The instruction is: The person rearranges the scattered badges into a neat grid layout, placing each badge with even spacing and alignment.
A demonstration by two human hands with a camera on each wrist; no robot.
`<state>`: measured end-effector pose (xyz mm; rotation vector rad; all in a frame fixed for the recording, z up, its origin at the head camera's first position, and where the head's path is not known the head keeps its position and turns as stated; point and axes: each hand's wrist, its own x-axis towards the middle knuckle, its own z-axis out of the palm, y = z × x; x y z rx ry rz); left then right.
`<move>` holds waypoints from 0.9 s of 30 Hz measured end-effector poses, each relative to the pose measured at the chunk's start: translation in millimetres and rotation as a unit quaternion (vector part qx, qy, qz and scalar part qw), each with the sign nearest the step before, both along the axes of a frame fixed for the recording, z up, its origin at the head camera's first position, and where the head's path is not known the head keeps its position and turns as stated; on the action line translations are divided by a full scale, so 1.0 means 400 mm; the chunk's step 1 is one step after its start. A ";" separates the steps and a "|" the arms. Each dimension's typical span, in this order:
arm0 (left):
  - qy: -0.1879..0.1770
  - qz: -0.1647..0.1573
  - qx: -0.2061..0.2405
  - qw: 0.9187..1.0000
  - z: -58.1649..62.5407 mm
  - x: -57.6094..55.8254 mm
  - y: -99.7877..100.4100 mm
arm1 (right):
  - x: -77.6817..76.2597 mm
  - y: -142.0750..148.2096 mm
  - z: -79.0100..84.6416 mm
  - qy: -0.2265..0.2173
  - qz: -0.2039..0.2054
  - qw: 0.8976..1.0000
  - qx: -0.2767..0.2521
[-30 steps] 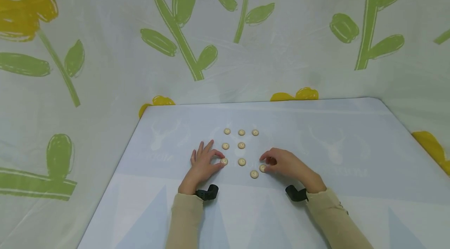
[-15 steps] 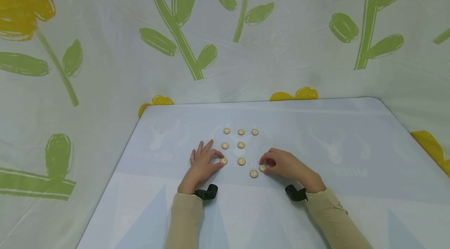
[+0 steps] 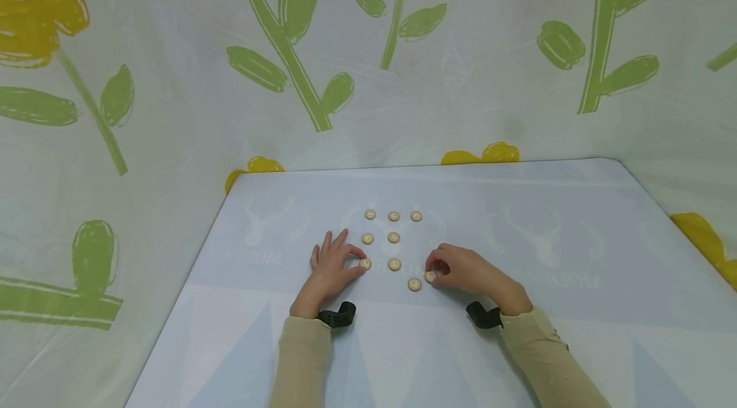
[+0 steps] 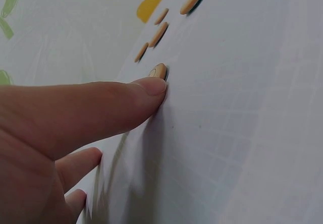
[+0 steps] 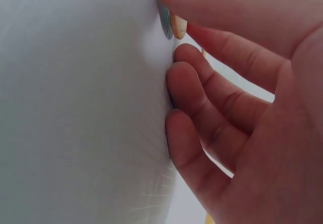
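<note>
In the head view, small round wooden discs with dark marks lie in loose rows on the table. My left hand (image 3: 332, 270) pinches the near-left wooden disc (image 3: 365, 263) between thumb and index finger, the other fingers spread. In the left wrist view, the thumb covers part of that disc (image 4: 160, 71). My right hand (image 3: 463, 267) holds another wooden disc (image 3: 430, 276) at the near right, its fingers curled. From the right wrist, the thumb hides much of this disc (image 5: 178, 27), and the other fingertips rest at the table surface. A loose disc (image 3: 414, 284) lies just left of it.
The far row has three discs, its middle disc (image 3: 394, 216) above two more in line, the nearer disc (image 3: 394, 264) lying between my hands. A pale blue printed cover lies over the table (image 3: 576, 222). Behind it hangs a flower-patterned cloth (image 3: 472, 75).
Both hands keep their grip on their discs and hardly move. The whole head view shifts very slightly to the left.
</note>
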<state>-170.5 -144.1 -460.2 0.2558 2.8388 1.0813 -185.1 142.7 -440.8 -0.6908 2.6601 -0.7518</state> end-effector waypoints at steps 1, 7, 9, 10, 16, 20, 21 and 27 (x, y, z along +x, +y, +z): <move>0.000 0.000 -0.001 1.000 0.000 0.000 0.000 | 0.001 0.000 0.002 -0.001 0.001 1.000 -0.002; -0.002 0.003 -0.007 1.000 -0.004 -0.001 0.000 | 0.002 0.002 0.008 -0.017 -0.007 1.000 -0.014; -0.004 0.003 -0.008 1.000 -0.004 -0.002 -0.001 | 0.000 0.002 0.007 -0.026 -0.013 0.999 -0.017; -0.004 0.002 -0.008 1.000 -0.005 -0.002 -0.001 | -0.001 0.002 0.006 -0.032 -0.016 0.999 -0.019; -0.005 0.002 -0.006 1.000 -0.006 -0.003 -0.002 | -0.011 0.006 -0.004 -0.045 -0.025 0.998 -0.035; -0.002 0.000 -0.005 1.000 -0.005 -0.002 -0.002 | -0.016 0.012 -0.012 -0.042 -0.027 0.998 -0.044; -0.003 0.001 -0.005 1.000 -0.005 -0.002 -0.001 | -0.017 0.014 -0.014 -0.042 -0.027 0.998 -0.047; -0.006 0.002 -0.007 1.000 -0.005 -0.003 0.001 | -0.023 0.022 -0.022 -0.042 -0.024 0.997 -0.054</move>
